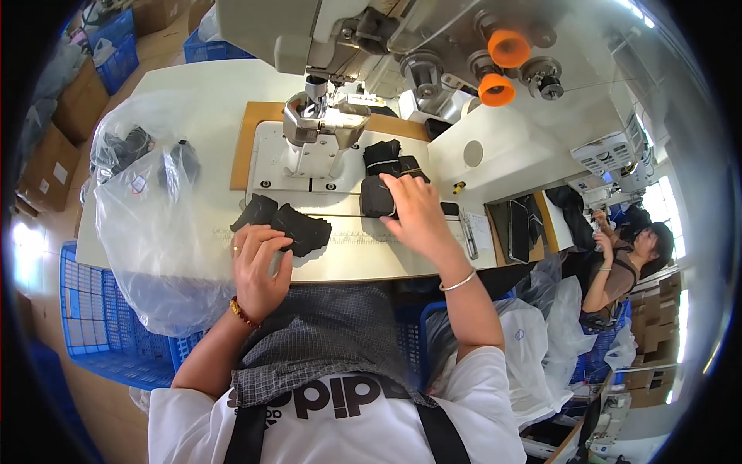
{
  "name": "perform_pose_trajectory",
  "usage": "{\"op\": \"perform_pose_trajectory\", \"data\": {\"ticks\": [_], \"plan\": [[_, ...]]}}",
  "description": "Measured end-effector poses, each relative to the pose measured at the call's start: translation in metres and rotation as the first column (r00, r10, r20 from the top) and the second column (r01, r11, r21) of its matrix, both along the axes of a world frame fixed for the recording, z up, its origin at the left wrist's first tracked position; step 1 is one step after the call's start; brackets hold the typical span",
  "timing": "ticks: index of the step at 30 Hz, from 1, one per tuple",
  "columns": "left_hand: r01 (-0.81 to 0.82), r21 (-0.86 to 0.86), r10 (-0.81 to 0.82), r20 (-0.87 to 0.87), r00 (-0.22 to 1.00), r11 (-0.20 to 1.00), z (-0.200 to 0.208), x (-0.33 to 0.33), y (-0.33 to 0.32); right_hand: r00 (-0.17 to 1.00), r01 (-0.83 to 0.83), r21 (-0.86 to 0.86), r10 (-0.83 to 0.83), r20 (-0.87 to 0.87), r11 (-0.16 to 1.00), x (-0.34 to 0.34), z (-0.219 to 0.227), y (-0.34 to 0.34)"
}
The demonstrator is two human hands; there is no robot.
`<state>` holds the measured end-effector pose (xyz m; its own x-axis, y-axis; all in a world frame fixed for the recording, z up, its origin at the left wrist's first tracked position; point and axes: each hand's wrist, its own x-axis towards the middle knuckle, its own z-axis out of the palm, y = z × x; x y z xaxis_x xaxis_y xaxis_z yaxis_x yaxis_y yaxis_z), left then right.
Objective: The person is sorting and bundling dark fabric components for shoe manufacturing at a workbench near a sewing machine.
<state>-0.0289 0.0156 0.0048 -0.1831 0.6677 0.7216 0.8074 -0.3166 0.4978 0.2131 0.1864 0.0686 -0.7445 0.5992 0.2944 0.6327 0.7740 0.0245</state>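
Note:
Two stacks of folded black fabric pieces (303, 230) lie side by side on the white sewing table (209, 89), left of the middle. Across their near edge rest the fingertips of my left hand (259, 267), its thumb held apart. My right hand (421, 220) spans a black fabric bundle (376, 197), fingers at its far side and thumb at its near side. Behind that bundle sit more tied black bundles (390, 158), close to the sewing machine's white bed plate (282, 170). The palm side of both hands is hidden.
The sewing machine head (317, 116) overhangs the table's far middle. A clear plastic bag (147, 224) drapes over the left edge above a blue crate (108, 317). Scissors (468, 236) and a dark phone-like object (449, 209) lie at right. Another person (618, 271) sits far right.

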Motion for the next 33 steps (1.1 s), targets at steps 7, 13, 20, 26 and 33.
{"op": "perform_pose_trajectory", "data": {"ticks": [7, 13, 20, 26, 33], "plan": [[-0.002, 0.004, 0.002, 0.012, 1.000, 1.000, 0.003, 0.000, -0.003, 0.998, -0.042, -0.160, 0.034, -0.053, 0.986, 0.007, 0.021, 0.006], [0.012, 0.011, -0.012, -0.025, 1.000, 1.000, 0.005, -0.001, 0.001, 0.961, 0.262, -0.354, -0.275, 0.013, 0.898, -0.004, 0.048, 0.065], [0.008, 0.014, -0.008, -0.014, 1.000, 1.000, 0.003, 0.001, 0.002, 0.979, 0.062, -0.528, 0.051, 0.198, 0.847, -0.022, 0.040, 0.111], [0.027, -0.011, -0.027, -0.001, 1.000, 1.000, 0.002, 0.002, 0.002, 0.895, -0.002, -0.335, 0.151, 0.419, 0.942, -0.016, 0.036, 0.102], [0.047, -0.016, -0.047, 0.005, 0.999, 0.999, 0.004, 0.001, 0.003, 0.884, 0.089, -0.256, 0.042, 0.465, 0.963, -0.015, 0.032, 0.092]]}}
